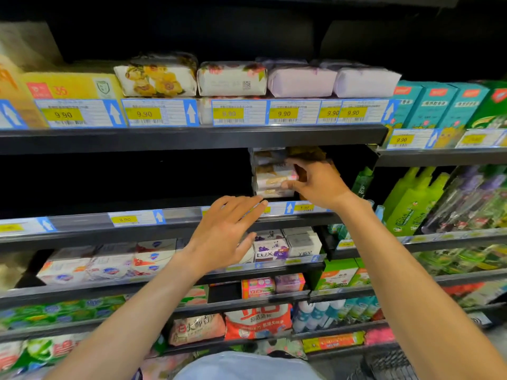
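Note:
A short stack of white soap boxes [271, 174] stands on the second shelf [170, 219] of a store rack, right of centre. My right hand [315, 182] reaches into that shelf and grips the stack's right end, fingers over the top box and thumb low on its side. My left hand [227, 231] hovers flat in front of the shelf's price rail, fingers straight and spread, pointing toward the stack and holding nothing. The rest of that shelf to the left is dark.
The top shelf carries floral wrapped soap packs [156, 78], lilac packs [301, 82] and teal boxes [428, 105] behind 9.90 labels. Lower shelves hold white soap boxes [109, 264] and a purple soap box [270, 249]. Green bottles [411, 204] stand at the right.

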`<state>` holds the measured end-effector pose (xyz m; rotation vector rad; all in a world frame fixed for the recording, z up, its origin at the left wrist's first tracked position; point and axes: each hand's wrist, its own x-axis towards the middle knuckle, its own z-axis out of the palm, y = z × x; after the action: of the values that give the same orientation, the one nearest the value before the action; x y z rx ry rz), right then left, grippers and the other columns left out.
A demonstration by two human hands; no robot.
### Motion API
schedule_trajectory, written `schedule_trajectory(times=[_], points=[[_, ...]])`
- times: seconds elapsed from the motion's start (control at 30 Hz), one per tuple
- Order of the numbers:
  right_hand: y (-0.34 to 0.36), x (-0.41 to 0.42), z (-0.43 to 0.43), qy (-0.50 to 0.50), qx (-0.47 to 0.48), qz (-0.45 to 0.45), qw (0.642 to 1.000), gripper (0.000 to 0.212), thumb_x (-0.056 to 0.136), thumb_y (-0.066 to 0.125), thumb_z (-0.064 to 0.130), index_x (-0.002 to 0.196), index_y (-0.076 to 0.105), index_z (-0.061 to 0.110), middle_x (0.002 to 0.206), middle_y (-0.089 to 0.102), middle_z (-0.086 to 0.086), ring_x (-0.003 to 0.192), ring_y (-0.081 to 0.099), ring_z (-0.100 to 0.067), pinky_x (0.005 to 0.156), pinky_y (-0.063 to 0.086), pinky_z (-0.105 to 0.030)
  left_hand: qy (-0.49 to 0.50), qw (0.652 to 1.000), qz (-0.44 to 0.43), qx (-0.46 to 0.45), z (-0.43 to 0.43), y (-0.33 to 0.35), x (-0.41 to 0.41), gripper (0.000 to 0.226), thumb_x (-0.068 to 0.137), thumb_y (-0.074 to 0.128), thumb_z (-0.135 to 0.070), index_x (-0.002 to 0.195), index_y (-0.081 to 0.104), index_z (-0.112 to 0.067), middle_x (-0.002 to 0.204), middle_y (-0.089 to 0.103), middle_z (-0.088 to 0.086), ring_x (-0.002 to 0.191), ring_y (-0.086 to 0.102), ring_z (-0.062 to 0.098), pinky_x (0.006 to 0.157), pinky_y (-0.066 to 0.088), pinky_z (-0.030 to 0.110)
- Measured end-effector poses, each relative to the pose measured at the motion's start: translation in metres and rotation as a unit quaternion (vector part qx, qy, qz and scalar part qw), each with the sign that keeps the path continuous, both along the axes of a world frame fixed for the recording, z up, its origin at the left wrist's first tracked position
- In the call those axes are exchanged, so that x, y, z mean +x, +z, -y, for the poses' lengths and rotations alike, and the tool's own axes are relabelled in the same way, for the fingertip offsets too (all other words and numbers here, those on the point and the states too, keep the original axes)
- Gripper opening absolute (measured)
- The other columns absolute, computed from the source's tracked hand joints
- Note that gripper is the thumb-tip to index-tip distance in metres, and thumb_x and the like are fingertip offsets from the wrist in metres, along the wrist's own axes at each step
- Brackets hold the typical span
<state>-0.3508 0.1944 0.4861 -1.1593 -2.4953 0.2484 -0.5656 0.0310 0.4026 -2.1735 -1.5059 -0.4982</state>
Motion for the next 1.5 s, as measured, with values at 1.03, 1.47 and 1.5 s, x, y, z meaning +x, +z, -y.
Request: schedule_trajectory(times=[1.03, 1.47, 1.5], points=[[-0.089, 0.099, 0.166, -0.278, 0.097, -0.032, 0.955, 0.062, 0.102, 0.059, 0.047, 0.153, 0.046, 0.013, 0.151, 0.049, -0.009, 0.140, 0.045, -0.034, 0.114, 0.039, -0.050, -0.123, 0.975, 0.166, -0.083, 0.026, -0.015, 0.064, 0.054, 0.089, 0.067, -0.022, 0.140, 0.059, -0.006, 0.143, 0.055, 0.012, 0.133, 0.050, 0.036, 0.115, 0.038, 0.051], [-0.199, 0.263, 0.388, -0.610, -0.144, 0.021, 0.779, 0.074, 0.093, 0.040, 0.058, 0.150, 0.051, 0.012, 0.147, 0.055, -0.016, 0.131, 0.054, -0.041, 0.106, 0.047, -0.054, -0.281, 0.887, 0.020, -0.366, 0.057, -0.087, 0.263, 0.079, 0.087, 0.048, -0.050, 0.156, 0.039, -0.015, 0.159, 0.041, 0.011, 0.146, 0.038, 0.034, 0.120, 0.031, 0.052], [-0.205, 0.277, 0.402, -0.625, -0.152, 0.019, 0.765, 0.075, 0.093, 0.040, 0.059, 0.150, 0.051, 0.012, 0.147, 0.056, -0.015, 0.131, 0.054, -0.040, 0.106, 0.048, -0.053, -0.290, 0.881, 0.017, -0.373, 0.061, -0.089, 0.280, 0.079, 0.086, 0.047, -0.051, 0.156, 0.040, -0.015, 0.158, 0.041, 0.011, 0.146, 0.038, 0.034, 0.120, 0.032, 0.052]])
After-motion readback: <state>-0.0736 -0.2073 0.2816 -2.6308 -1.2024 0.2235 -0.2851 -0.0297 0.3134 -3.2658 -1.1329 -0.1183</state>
